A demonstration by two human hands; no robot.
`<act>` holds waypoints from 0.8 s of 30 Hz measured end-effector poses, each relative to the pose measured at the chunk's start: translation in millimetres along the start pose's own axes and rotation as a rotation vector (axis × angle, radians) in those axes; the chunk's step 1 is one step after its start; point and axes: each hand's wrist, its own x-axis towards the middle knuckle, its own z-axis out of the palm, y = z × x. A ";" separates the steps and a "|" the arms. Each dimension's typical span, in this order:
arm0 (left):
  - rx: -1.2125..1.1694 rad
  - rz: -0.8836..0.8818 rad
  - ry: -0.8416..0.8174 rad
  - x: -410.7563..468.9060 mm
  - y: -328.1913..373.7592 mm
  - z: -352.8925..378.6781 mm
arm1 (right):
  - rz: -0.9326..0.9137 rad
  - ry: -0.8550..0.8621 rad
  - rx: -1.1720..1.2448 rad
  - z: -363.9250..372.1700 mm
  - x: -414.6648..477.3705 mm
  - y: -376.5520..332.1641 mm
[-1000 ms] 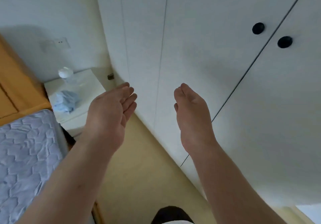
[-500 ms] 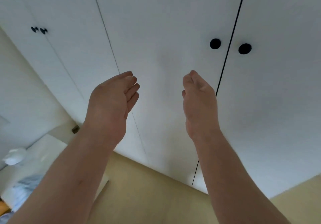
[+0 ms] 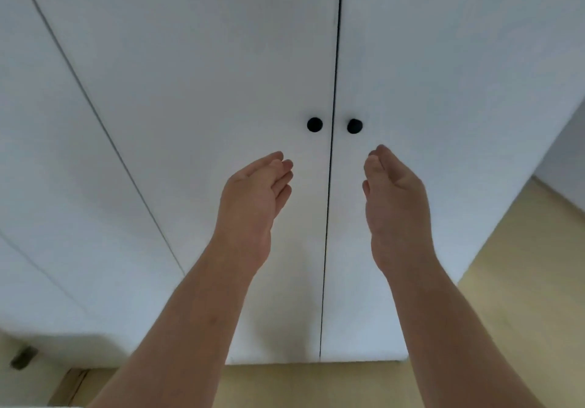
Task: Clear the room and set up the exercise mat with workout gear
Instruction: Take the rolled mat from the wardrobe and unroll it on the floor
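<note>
Two hands are up, each grip loose and holding nothing; the left hand (image 3: 256, 198) and right hand (image 3: 395, 198) sit just below two black knobs; the left knob (image 3: 314, 124) is nearer the left hand, the right knob (image 3: 354, 126) nearer the right; no mat or gear shows, maybe behind the doors (image 3: 221, 75).

Our left hand (image 3: 253, 198) and right hand (image 3: 395, 205) hang side by side before closed white wardrobe doors (image 3: 205, 75), fingers together and loosely curved, palms turned inward. The fingertips sit just short of two round black knobs (image 3: 314, 124), which flank the dark seam (image 3: 329, 217) between the doors. Pale yellow floor (image 3: 522, 281) shows near and right.
</note>
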 end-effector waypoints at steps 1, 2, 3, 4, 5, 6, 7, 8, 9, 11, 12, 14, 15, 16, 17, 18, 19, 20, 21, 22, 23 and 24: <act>-0.003 0.004 -0.029 2.1 -0.1 3.3 | -0.020 0.025 -0.013 -3.5 -1.9 -4.1; -0.006 0.004 -0.057 3.6 -0.9 6.9 | -0.039 0.040 -0.017 -6.9 -5.0 -6.9; -0.008 0.001 -0.080 4.0 -2.2 10.0 | -0.044 0.061 -0.036 -10.8 -7.2 -8.1; -0.009 -0.008 -0.103 3.0 -4.7 13.7 | -0.039 0.075 -0.055 -15.2 -10.1 -10.2; -0.014 -0.016 -0.124 1.6 -7.5 16.9 | -0.033 0.089 -0.083 -18.9 -12.2 -11.7; -0.020 -0.023 -0.144 0.4 -10.6 20.0 | -0.031 0.099 -0.091 -22.1 -13.7 -12.6; -0.028 -0.032 -0.160 -1.1 -13.9 22.8 | -0.021 0.113 -0.098 -24.9 -15.2 -13.1; -0.034 -0.042 -0.172 -2.2 -17.2 25.6 | -0.004 0.123 -0.087 -27.9 -16.8 -13.8; -0.041 -0.048 -0.178 -3.3 -20.0 28.3 | 0.004 0.130 -0.083 -30.8 -17.8 -14.4; -0.053 -0.053 -0.181 -5.3 -24.6 33.2 | -0.004 0.152 -0.084 -35.4 -19.8 -17.0; -0.056 -0.056 -0.182 -6.2 -26.3 35.1 | -0.013 0.161 -0.086 -38.3 -20.0 -17.3; -0.050 -0.058 -0.190 -6.4 -28.4 39.9 | -0.024 0.163 -0.094 -44.0 -19.6 -19.7; -0.043 -0.054 -0.190 -6.4 -28.7 42.7 | -0.020 0.159 -0.091 -46.3 -17.7 -19.6; -0.033 -0.047 -0.184 -6.7 -28.6 45.9 | -0.021 0.154 -0.078 -49.8 -15.4 -19.1; -0.029 -0.041 -0.178 -7.1 -28.3 48.8 | -0.015 0.151 -0.077 -51.8 -13.6 -19.8; -0.026 -0.038 -0.174 -7.4 -28.2 51.2 | -0.012 0.153 -0.072 -53.1 -10.4 -18.3; -0.026 -0.032 -0.168 -8.2 -28.0 54.2 | -0.007 0.146 -0.071 -55.3 -7.7 -18.2; -0.024 -0.027 -0.162 -8.7 -28.4 56.4 | 0.001 0.137 -0.064 -57.3 -4.1 -17.0; -0.021 -0.024 -0.154 -9.1 -28.7 58.8 | 0.012 0.117 -0.069 -59.0 -1.1 -17.1; -0.010 -0.020 -0.146 -9.1 -29.1 60.5 | 0.018 0.101 -0.065 -60.1 3.5 -16.2; 0.005 -0.013 -0.136 -8.3 -29.1 62.6 | 0.034 0.085 -0.076 -59.8 7.1 -17.9; 0.030 -0.004 -0.123 -5.9 -29.2 64.3 | 0.046 0.069 -0.086 -60.3 11.6 -17.1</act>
